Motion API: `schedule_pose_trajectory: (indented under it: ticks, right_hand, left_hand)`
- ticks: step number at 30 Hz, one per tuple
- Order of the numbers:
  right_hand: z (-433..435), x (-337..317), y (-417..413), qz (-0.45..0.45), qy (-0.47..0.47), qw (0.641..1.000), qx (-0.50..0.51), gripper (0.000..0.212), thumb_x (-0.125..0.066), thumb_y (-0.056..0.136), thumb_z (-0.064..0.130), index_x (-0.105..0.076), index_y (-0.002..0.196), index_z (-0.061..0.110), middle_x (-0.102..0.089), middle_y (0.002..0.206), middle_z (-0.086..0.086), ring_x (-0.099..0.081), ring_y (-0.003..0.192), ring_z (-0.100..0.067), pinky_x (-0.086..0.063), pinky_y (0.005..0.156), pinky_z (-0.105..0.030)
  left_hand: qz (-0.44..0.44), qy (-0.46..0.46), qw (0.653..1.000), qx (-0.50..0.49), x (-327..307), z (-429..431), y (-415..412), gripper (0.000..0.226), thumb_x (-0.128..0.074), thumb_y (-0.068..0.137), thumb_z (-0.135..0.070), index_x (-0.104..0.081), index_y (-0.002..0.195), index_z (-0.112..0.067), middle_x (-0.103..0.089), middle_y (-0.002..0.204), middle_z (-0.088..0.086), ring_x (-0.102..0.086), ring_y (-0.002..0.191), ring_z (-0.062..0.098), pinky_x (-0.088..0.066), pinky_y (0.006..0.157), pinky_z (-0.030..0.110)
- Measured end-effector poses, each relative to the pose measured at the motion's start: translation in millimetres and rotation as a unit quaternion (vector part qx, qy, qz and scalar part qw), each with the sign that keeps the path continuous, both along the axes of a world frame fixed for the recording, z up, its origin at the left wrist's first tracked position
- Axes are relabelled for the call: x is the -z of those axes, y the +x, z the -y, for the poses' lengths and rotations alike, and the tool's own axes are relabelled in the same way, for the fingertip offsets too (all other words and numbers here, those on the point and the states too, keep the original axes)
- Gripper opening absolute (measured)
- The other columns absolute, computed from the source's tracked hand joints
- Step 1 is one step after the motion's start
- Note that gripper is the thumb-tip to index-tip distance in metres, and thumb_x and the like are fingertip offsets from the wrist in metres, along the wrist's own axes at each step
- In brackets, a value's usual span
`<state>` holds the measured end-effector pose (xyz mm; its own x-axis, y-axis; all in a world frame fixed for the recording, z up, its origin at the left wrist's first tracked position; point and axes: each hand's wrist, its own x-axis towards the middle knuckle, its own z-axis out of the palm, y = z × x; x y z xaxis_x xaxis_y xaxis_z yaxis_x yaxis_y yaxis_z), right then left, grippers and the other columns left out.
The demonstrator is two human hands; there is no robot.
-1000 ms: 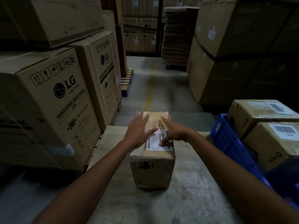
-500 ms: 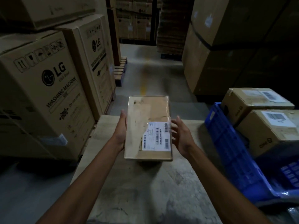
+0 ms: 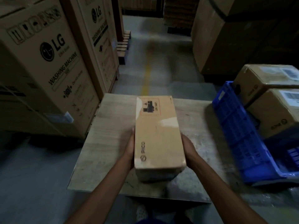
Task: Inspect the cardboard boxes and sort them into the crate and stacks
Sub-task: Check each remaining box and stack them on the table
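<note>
Both hands are working one long cardboard box (image 3: 157,131) out over the wooden tabletop (image 3: 103,143), its long side pointing straight away from the person. The left hand (image 3: 130,149) is pressing flat against the box's left wall, fingers stretched out along the cardboard. The right hand (image 3: 188,151) is bracing the opposite wall near the close corner; its fingers are tucked out of sight behind the box, so I cannot tell whether they are spread or curled. The box is being squeezed between the two hands. Its upward face is showing a red-framed handling mark at the far end and a round printed logo at the near end. The near end is sitting clear of the table, with shadow underneath; whether the far end is touching the wood I cannot tell.

Off to the right, a blue plastic crate (image 3: 239,139) is sitting tilted at the table's edge. Two labelled cartons, the farther one (image 3: 265,80) and the nearer one (image 3: 278,110), are showing just past its wall. On the left, two tall LG washing machine cartons (image 3: 45,70) are standing side by side. A yellow floor line (image 3: 146,75) is running up the aisle ahead.
</note>
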<state>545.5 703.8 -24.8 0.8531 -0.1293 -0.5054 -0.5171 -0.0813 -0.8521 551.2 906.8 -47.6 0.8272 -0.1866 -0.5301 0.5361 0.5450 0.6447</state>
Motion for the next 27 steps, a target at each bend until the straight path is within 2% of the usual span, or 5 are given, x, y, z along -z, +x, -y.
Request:
schedule_pose_trajectory:
  ticks: [6,10,13,21,27]
  right_hand:
    - [9.3,1.6,12.0,-0.048,0.035,0.998,-0.004,0.047,-0.039,0.105,0.053,-0.066,0.118,0.016,-0.070,0.111,-0.007,-0.065,0.098,-0.024,-0.049,0.075,-0.035]
    - [9.4,-3.1,54.8,-0.072,0.066,0.994,0.045,0.068,-0.036,0.099,0.069,-0.051,0.142,0.019,-0.058,0.138,-0.014,-0.059,0.120,-0.033,-0.052,0.093,-0.048]
    - [-2.9,-16.1,69.9,-0.065,0.138,0.988,0.028,0.061,-0.031,0.105,0.059,-0.065,0.125,0.013,-0.071,0.121,-0.020,-0.073,0.091,-0.031,-0.058,0.068,-0.036]
    - [-10.8,-72.0,63.4,0.062,0.128,0.989,0.030,0.064,-0.023,0.106,0.059,-0.074,0.112,0.021,-0.077,0.108,-0.009,-0.072,0.103,-0.028,-0.057,0.089,-0.045]
    - [-14.4,-87.8,61.2,0.061,0.148,0.984,0.074,0.058,-0.035,0.101,0.065,-0.076,0.106,0.025,-0.078,0.100,-0.007,-0.071,0.095,-0.025,-0.053,0.075,-0.041]
  left_hand:
    - [-0.023,0.101,0.995,-0.007,-7.6,-11.6,33.1,0.069,-0.019,0.103,-0.059,-0.068,0.102,-0.010,-0.076,0.079,0.013,-0.073,0.068,0.026,-0.053,0.065,0.032]
    - [-0.064,0.137,0.988,0.016,-21.7,-14.9,74.8,0.079,-0.023,0.097,-0.072,-0.070,0.109,-0.010,-0.073,0.100,0.020,-0.070,0.083,0.034,-0.055,0.080,0.038]
    - [-0.034,0.139,0.988,0.053,-37.0,-7.1,88.7,0.065,-0.026,0.102,-0.063,-0.071,0.103,-0.015,-0.073,0.091,0.013,-0.071,0.069,0.029,-0.055,0.064,0.033]
    - [0.093,0.086,0.991,0.049,-82.5,-14.5,82.1,0.081,-0.017,0.098,-0.071,-0.076,0.114,-0.017,-0.069,0.121,0.020,-0.067,0.108,0.038,-0.052,0.093,0.047]
    - [0.133,0.075,0.988,0.026,-103.1,-10.9,72.4,0.077,-0.022,0.095,-0.073,-0.066,0.129,-0.020,-0.068,0.125,0.016,-0.065,0.116,0.034,-0.050,0.096,0.048]
